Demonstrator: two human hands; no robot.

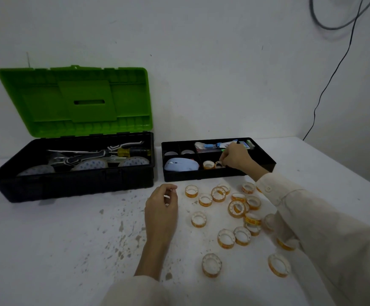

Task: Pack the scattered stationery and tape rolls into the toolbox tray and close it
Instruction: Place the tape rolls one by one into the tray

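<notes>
A black toolbox tray (pixel 261 167) sits on the table to the right of the open toolbox (pixel 73 180) with its green lid (pixel 76 100) up. My right hand (pixel 237 159) reaches into the tray's front compartment and pinches a small tape roll (pixel 219 164) beside another roll (pixel 208 164) lying there. Several small orange-cored tape rolls (pixel 237 208) lie scattered on the table in front of the tray. My left hand (pixel 161 206) hovers over the table left of them, fingers curled, a small white thing between its fingertips.
The tray also holds a pale blue mouse (pixel 181 164) and stationery (pixel 221 145) in the back compartment. Large tape rolls and a yellow-handled screwdriver (pixel 133 152) lie in the toolbox. The white table (pixel 58 239) is speckled. A black cable (pixel 334 74) hangs on the wall.
</notes>
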